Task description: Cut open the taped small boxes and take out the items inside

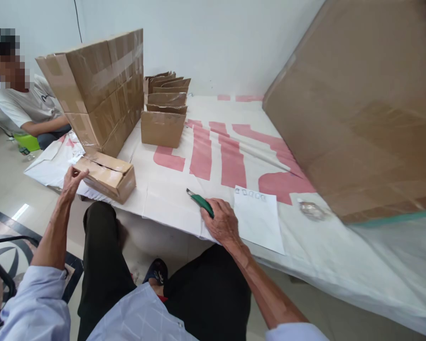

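A small cardboard box (108, 176) lies at the near left edge of the table, a slit running along its taped top. My left hand (74, 182) grips its left end, thumb over the upper edge; some of the fingers are hidden. In my right hand (223, 219) is a green utility knife (201, 203), its blade pointing up and left. That hand rests near the table's front edge, apart from the box. Just right of it lies a white paper sheet (261, 218) with a row of small marks along its top.
Stacked taped cartons (102, 80) stand at the back left, beside a row of opened boxes (163, 129). A large brown carton (369, 109) fills the right. A roll of clear tape (311, 210) sits on the red-and-white table cover (200, 154). A person (31, 106) sits at the far left.
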`<state>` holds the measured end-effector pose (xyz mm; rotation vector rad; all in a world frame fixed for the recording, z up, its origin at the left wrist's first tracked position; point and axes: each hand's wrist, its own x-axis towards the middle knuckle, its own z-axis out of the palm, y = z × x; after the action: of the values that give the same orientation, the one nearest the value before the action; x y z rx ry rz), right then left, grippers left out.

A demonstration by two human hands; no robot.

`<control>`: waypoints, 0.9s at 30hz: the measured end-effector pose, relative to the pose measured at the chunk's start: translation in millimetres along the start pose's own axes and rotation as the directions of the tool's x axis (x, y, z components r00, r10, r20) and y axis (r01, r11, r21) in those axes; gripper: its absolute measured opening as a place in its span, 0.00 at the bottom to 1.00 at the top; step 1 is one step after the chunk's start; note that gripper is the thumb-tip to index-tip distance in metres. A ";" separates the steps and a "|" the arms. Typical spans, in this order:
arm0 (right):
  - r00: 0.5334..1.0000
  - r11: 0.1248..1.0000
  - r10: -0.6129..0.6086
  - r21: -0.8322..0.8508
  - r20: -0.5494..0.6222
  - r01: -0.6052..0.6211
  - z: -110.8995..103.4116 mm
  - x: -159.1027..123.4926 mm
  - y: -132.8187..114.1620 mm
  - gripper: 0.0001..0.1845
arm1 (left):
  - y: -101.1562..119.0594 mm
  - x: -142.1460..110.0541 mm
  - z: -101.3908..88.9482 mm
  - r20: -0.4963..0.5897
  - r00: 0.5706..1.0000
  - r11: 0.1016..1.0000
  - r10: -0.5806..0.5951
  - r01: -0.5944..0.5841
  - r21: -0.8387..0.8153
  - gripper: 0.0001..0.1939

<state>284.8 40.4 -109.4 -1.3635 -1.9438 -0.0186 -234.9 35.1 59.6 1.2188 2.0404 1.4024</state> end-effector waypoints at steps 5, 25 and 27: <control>1.000 1.000 0.006 -0.011 0.006 -0.006 -0.5 -0.5 0.1 0.15 | -3.2 -42.4 26.2 0.424 0.894 0.988 0.144 -0.107 -0.110 0.41; 0.998 0.998 0.020 -0.063 0.067 -0.016 3.3 -5.2 13.1 0.18 | 38.0 -127.9 95.5 0.454 0.729 0.858 0.512 -0.452 -0.243 0.63; 0.996 0.996 0.039 -0.081 0.077 -0.033 4.3 -6.0 14.2 0.17 | 47.9 -139.2 97.9 0.414 0.737 0.844 0.534 -0.491 -0.215 0.63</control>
<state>294.9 43.5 -121.4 -1.4717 -2.0020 -0.0254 -67.7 -18.0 38.3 1.9602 1.3445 1.2317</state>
